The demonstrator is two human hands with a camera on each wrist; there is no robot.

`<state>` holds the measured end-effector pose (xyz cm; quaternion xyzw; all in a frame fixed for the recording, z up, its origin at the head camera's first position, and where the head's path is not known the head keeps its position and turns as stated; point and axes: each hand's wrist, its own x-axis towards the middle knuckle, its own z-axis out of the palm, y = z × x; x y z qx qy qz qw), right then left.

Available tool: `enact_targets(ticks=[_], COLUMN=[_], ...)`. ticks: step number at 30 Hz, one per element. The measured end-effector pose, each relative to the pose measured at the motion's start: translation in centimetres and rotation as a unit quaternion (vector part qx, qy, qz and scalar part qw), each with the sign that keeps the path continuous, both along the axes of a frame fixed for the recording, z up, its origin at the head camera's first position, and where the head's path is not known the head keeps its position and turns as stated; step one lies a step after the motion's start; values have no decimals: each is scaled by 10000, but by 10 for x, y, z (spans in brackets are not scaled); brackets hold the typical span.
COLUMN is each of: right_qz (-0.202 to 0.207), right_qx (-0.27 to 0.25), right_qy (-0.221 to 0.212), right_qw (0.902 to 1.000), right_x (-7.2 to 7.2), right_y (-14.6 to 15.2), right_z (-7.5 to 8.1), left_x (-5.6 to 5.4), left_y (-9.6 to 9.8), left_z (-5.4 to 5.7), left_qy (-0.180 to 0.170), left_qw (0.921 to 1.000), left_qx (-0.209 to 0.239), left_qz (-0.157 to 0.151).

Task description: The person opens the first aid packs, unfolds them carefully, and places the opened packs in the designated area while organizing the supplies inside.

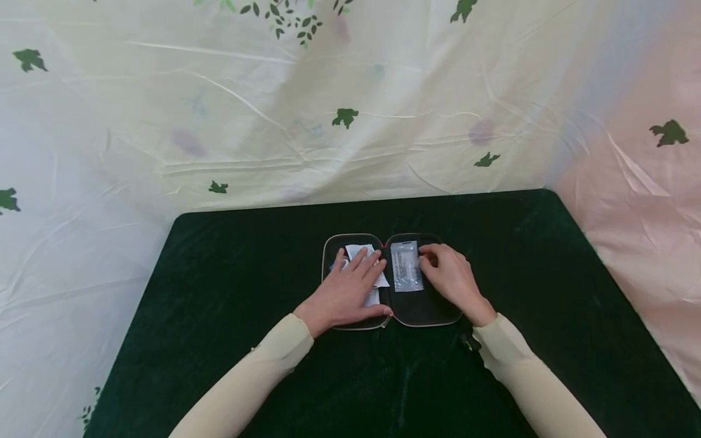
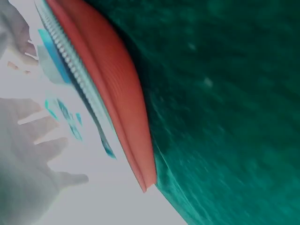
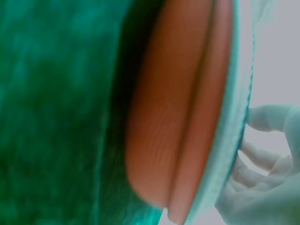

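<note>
A small zip case [image 1: 432, 309] lies unfolded on the table, its two halves side by side. My left hand [image 1: 347, 292] rests with spread fingers over white packets [image 1: 372, 298] in the left half, covering much of them. In the right half lies a clear plastic packet [image 1: 406, 271] with faint print. My right hand [image 1: 453, 277] pinches this packet's right edge between thumb and curled forefinger. The case's red outer shell [image 2: 117, 84] and its zip show in the left wrist view. In the right wrist view, curled fingers [image 3: 262, 117] reach over the rim, their tips washed out.
Dark green velvety cloth covers the table [image 1: 246, 261]. A small dark item [image 1: 469, 342] lies beside the right cuff, too small to identify. A pale patterned curtain [image 1: 306, 121] hangs behind the table's far edge.
</note>
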<state>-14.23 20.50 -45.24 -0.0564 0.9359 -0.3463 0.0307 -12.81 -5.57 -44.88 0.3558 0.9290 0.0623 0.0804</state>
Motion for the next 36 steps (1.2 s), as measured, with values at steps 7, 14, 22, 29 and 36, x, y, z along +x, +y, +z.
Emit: enact_targets(ticks=[7, 14, 22, 29, 36], right_qz=[335, 552, 581, 620, 490], right_qx=[-545, -662, -580, -551, -661], right_qy=[103, -168, -426, -419, -375], right_qw=[9979, 9961, 9957, 9957, 9959], right_x=[9, 11, 7, 2, -2], right_y=[-15, -32, -43, -50, -55], right_z=[2, 4, 3, 1, 1], left_x=[4, 11, 18, 20, 21], left_y=[-24, -42, -48, -49, -49], left_z=[2, -2, -5, -7, -8], left_qy=[539, 376, -76, -273, -282], left_qw=[9973, 9974, 9993, 9994, 9994], left_qx=[481, 558, 348, 168, 173], left_qz=[164, 248, 136, 92, 86])
